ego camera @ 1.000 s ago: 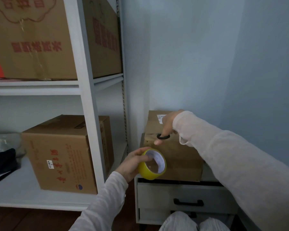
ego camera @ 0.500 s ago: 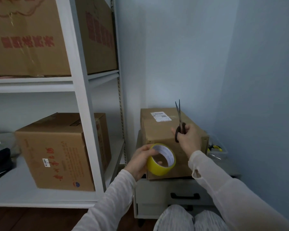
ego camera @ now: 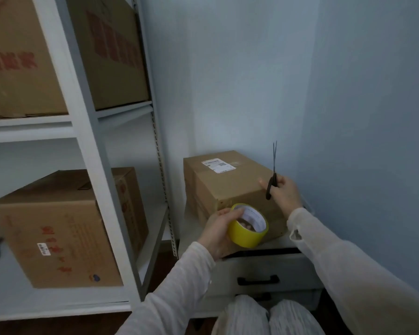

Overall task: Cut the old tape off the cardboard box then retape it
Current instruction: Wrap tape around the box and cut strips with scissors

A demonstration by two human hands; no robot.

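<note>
A brown cardboard box (ego camera: 225, 182) with a white shipping label on top sits on a low white drawer cabinet (ego camera: 259, 267) in the room's corner. My left hand (ego camera: 218, 232) holds a yellow tape roll (ego camera: 248, 226) in front of the box's near face. My right hand (ego camera: 284, 192) grips black scissors (ego camera: 272, 175) at the box's right top edge. The blades are closed and point straight up.
A white metal shelf unit (ego camera: 90, 146) stands on the left, holding large cardboard boxes (ego camera: 58, 228) on two levels. Blue walls close in behind and on the right. The cabinet drawer has a black handle (ego camera: 258, 279). My knees show at the bottom.
My right hand picked the scissors up off the box and has moved to the right, blades upright. The tape roll stays in my left hand, and the view has come closer to the box.
</note>
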